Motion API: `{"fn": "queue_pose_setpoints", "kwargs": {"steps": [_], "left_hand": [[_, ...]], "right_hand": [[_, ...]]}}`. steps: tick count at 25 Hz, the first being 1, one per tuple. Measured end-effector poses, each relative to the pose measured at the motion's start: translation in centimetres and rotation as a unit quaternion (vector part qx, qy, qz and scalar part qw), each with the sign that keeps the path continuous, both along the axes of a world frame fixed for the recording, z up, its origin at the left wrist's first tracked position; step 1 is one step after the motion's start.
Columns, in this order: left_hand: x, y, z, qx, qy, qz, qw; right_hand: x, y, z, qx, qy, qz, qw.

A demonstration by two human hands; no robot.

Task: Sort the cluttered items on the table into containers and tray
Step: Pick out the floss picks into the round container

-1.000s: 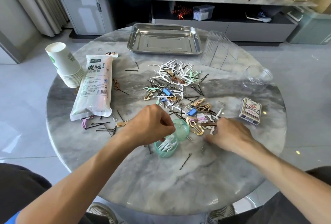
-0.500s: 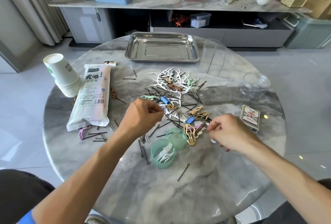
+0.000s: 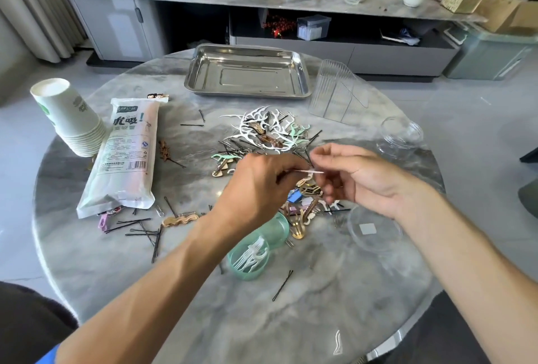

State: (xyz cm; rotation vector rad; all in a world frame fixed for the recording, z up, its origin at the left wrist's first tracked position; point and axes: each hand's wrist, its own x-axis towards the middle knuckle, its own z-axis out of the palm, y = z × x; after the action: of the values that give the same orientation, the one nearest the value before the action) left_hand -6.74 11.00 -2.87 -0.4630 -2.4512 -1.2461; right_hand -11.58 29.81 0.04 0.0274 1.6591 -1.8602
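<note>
Lifting clear of the marble table (image 3: 174,291), both hands have come up and met above the pile since half a second ago, when they were apart and low over the clutter. The left hand (image 3: 256,189) now pinches a thin white floss pick (image 3: 308,171) by one end, and the right hand (image 3: 358,177) closes its fingertips on the other end, so the pick is stretched level between them (it looks like a handover or a quick straightening, though which I cannot tell). A second ago the left hand was down at the green container (image 3: 247,259), which lies on its side near the table's front and already holds several white picks; that suggests this pick is bound for the same place. Most of the work remains: the heap of white floss picks (image 3: 262,127), hair clips and bobby pins (image 3: 139,228) is spread across the middle, well apart from the steel tray (image 3: 247,72) at the far edge, which holds nothing I can see. A clear jar (image 3: 401,136) and its lid (image 3: 372,229) sit to the right. The paper cup stack (image 3: 67,119) and straw packet (image 3: 128,157) rest on the left.
</note>
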Motion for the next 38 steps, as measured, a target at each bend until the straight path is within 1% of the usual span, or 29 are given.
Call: {"fn": "queue_pose_setpoints", "kwargs": {"steps": [1,2,3,4,5,6,7,10,12,14,16,17,18,20,21,22,23,25,26,27,29,30,32,35,38], "left_hand": [[-0.3,-0.3,-0.1,0.012,-0.008,0.025,1.0],[-0.6,-0.6,-0.2,0.036,-0.037,0.044,0.998],[-0.9,-1.0,-0.2,0.074,-0.082,0.055,0.992],[-1.1,-1.4,-0.2,0.117,-0.135,0.058,0.982],[-1.3,-1.8,-0.3,0.153,-0.18,0.053,0.97],[-1.3,-2.0,-0.4,0.169,-0.211,0.042,0.962],[-1.2,-2.2,-0.5,0.169,-0.227,0.028,0.959],[-0.7,-2.4,-0.4,0.141,-0.236,-0.004,0.961],[-0.4,-2.8,-0.4,0.106,-0.245,-0.001,0.964],[-0.2,-3.0,-0.5,0.061,-0.252,0.032,0.965],[-0.1,-3.7,-0.4,0.048,-0.256,0.073,0.963],[0.0,-4.1,-0.2,0.071,-0.257,0.082,0.96],[0.1,-4.5,0.1,0.114,-0.259,0.077,0.956],[0.6,-5.4,0.8,0.197,-0.265,0.066,0.942],[0.8,-5.7,0.9,0.223,-0.269,0.067,0.935],[1.0,-5.9,0.9,0.23,-0.272,0.074,0.932],[1.2,-6.0,0.8,0.227,-0.279,0.082,0.929],[1.7,-6.0,0.8,0.202,-0.305,0.079,0.927],[2.0,-5.9,0.8,0.182,-0.315,0.066,0.929],[2.3,-5.9,0.9,0.158,-0.322,0.054,0.932],[2.8,-5.9,1.0,0.112,-0.318,0.037,0.941],[3.0,-5.9,1.0,0.098,-0.31,0.032,0.945],[3.4,-6.2,1.1,0.088,-0.302,0.015,0.949],[4.0,-6.8,1.2,0.08,-0.319,-0.012,0.944],[4.1,-6.9,0.7,0.051,-0.298,0.011,0.953]], "right_hand": [[-0.7,0.6,-0.3,0.048,0.035,-0.017,0.998],[-1.4,1.3,-0.8,0.15,0.098,-0.019,0.984],[-2.0,2.1,-1.7,0.315,0.194,0.017,0.929],[-2.4,2.6,-2.8,0.475,0.279,0.096,0.829],[-2.6,2.9,-3.9,0.572,0.321,0.177,0.734],[-2.7,3.2,-4.9,0.609,0.336,0.227,0.682],[-2.8,3.5,-5.7,0.614,0.343,0.251,0.665],[-3.2,3.6,-6.5,0.596,0.37,0.243,0.669],[-3.4,3.5,-6.9,0.591,0.377,0.233,0.674],[-3.1,3.4,-7.3,0.586,0.382,0.235,0.675],[-2.9,3.2,-7.1,0.574,0.391,0.24,0.679],[-2.9,3.1,-6.5,0.566,0.391,0.241,0.684],[-2.8,3.0,-5.8,0.562,0.389,0.243,0.689],[-2.7,2.9,-4.6,0.56,0.375,0.248,0.696],[-2.5,2.9,-4.0,0.556,0.367,0.247,0.704],[-2.1,2.8,-3.5,0.545,0.352,0.245,0.72],[-1.6,2.5,-3.1,0.521,0.326,0.237,0.752],[-0.2,1.4,-2.1,0.415,0.25,0.2,0.852],[0.5,0.6,-1.7,0.352,0.227,0.178,0.891],[1.2,-0.2,-1.5,0.296,0.219,0.157,0.917],[2.3,-1.6,-1.2,0.211,0.22,0.124,0.944],[2.8,-2.1,-1.2,0.183,0.221,0.114,0.951],[3.6,-2.6,-1.6,0.165,0.23,0.11,0.953],[5.0,-3.2,-2.4,0.183,0.266,0.138,0.936],[5.9,-4.0,-3.3,0.186,0.3,0.171,0.92]]}}
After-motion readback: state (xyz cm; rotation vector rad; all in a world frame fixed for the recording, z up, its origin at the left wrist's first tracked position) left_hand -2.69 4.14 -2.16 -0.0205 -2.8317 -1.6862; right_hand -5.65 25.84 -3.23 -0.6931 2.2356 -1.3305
